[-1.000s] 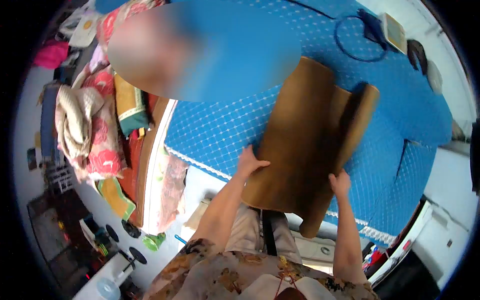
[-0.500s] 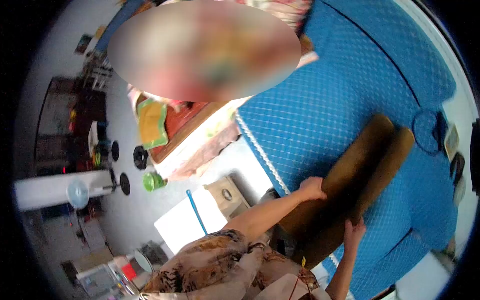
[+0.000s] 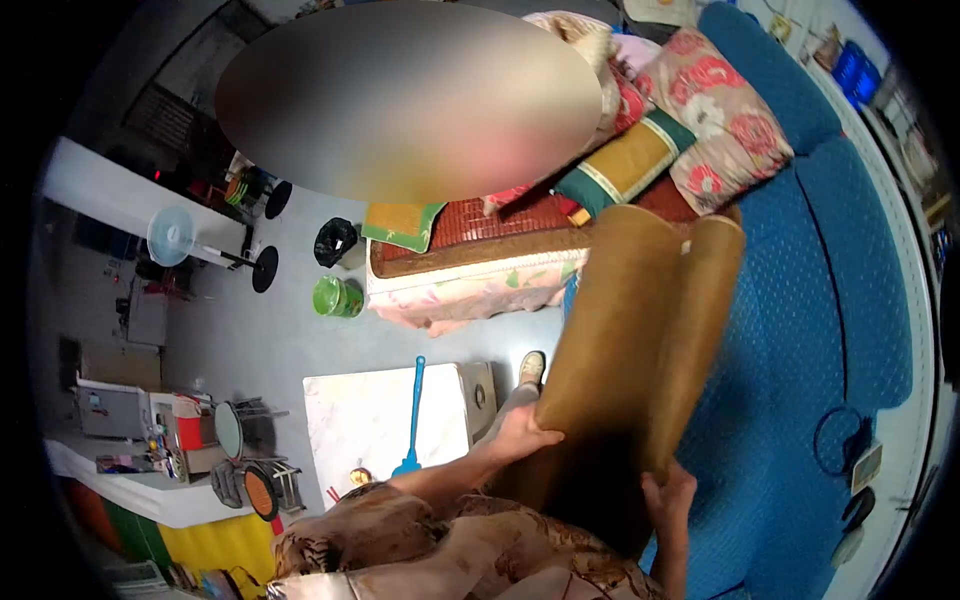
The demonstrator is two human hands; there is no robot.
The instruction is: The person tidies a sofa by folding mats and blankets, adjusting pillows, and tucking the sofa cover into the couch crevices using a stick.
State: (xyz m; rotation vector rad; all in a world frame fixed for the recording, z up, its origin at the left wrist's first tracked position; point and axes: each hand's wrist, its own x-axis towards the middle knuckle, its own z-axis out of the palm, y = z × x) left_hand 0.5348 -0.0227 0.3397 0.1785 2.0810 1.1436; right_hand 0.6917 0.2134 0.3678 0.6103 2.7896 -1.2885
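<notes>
A long, stiff-looking brown mat (image 3: 615, 330) stretches away from my body, its sides curled so that a fold runs down its length. My left hand (image 3: 528, 432) is closed on its left edge, with the thumb lying on top. On the right edge, lower down, my right hand (image 3: 668, 495) is also closed, gripping the mat. A dark shadow covers the part between my hands, so its near end is hard to make out. The far end reaches over the blue sofa (image 3: 790, 330) and the corner of the bed.
Beyond the mat is a bed with a red-brown mat (image 3: 490, 232), a green-edged pillow (image 3: 622, 165) and a floral pillow (image 3: 715, 115). A white table (image 3: 360, 420) with a blue fly swatter (image 3: 416, 415) stands left. Behind it are a green bucket (image 3: 338, 297) and a fan (image 3: 172, 237).
My view has turned right, toward the bed. The mat, still in both hands, has swung from over the sofa to point at the bed and is lifted more toward me.
</notes>
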